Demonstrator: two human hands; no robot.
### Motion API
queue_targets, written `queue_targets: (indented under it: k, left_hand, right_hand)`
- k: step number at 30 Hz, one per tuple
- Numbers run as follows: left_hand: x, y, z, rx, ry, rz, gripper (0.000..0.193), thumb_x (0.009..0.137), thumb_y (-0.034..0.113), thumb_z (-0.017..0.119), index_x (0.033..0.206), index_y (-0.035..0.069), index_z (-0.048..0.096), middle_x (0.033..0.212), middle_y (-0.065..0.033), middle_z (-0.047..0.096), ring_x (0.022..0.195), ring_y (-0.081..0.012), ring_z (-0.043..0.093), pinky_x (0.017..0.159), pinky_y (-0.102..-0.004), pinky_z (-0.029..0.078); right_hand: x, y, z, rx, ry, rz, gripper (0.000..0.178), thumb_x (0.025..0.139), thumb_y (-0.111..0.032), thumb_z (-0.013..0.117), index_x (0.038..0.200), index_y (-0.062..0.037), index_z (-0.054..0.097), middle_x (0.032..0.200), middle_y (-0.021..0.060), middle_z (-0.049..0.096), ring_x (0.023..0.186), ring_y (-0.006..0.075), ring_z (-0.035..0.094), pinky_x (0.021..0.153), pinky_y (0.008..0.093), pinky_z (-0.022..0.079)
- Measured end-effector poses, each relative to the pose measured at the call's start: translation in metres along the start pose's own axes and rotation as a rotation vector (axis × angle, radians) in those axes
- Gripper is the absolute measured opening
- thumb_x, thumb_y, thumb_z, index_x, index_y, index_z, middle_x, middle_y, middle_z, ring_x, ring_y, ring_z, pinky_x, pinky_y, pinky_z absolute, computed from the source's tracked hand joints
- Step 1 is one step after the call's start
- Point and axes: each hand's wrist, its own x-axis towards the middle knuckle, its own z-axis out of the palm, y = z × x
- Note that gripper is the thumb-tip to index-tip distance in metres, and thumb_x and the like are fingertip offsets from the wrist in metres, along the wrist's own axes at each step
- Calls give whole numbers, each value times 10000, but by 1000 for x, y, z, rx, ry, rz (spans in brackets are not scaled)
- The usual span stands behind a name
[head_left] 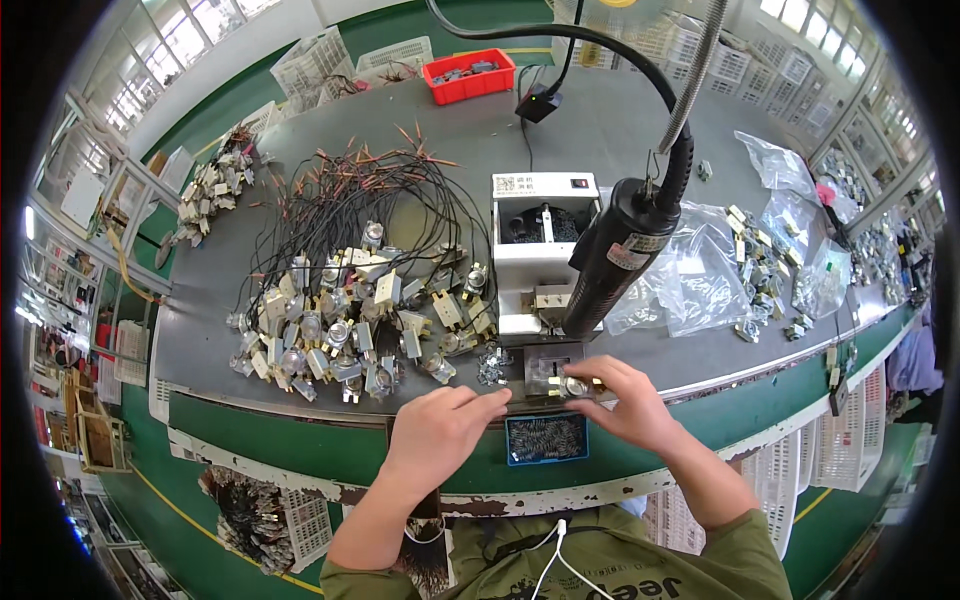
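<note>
My right hand (632, 405) pinches a small metal part with a round clear top and brass tabs (574, 387) between thumb and fingers. It holds this part at the front of a metal fixture (545, 358) by the table edge. My left hand (440, 425) is closed, thumb and forefinger pressed together beside a small heap of screws (493, 366); what they hold, if anything, is too small to make out. Above the fixture hangs a black electric screwdriver (618, 260), untouched. Just below sits a blue tray (547, 461) of small metal pieces.
A white screw feeder machine (545, 186) stands behind the fixture. To its left lies a pile of similar parts (340, 325) with black wires (385, 185). Clear plastic bags (690, 280) and loose metal parts (765, 285) lie right. A red bin (470, 90) stands far back.
</note>
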Motion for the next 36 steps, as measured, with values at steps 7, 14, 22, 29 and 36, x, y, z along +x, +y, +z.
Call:
queue_targets:
  k: [7,14,22,29,36]
  left_hand:
    - [9,-38,20,15,-54,44,194,825,182,746,1019,168,742,787,-30,645,747,-230,648,643,-350,527]
    - [21,-23,37,-89,-5,68,176,853,206,732,1023,159,745,836,-43,638,768,-236,653,678,-359,534]
    - [32,-29,45,-118,-74,86,179,834,178,743,1013,173,755,810,-28,621,774,-219,647,691,-360,529]
    - [33,-33,55,-92,-83,137,221,836,175,730,1057,174,743,921,-25,635,886,-235,630,785,-374,508]
    - [44,-6,67,-152,-27,181,338,844,194,746,1176,167,683,1097,-27,640,965,-253,613,844,-394,481]
  right_hand:
    - [26,19,16,-486,39,-281,427,783,-210,799,1191,-132,698,1056,39,706,996,252,623,896,370,472]
    - [25,17,21,-684,111,-320,457,814,-214,756,1257,-144,665,1129,-9,700,1009,204,605,881,355,457]
    - [17,21,18,-721,103,-276,381,835,-193,732,1203,-117,669,1165,3,695,1035,212,607,903,375,452]
    - [17,23,17,-696,162,-330,289,835,-176,730,1114,-123,674,1164,24,698,1048,230,616,890,384,471]
    - [31,-26,-28,-236,573,-596,553,776,-7,783,1278,-37,552,1248,153,630,1087,258,617,877,361,495]
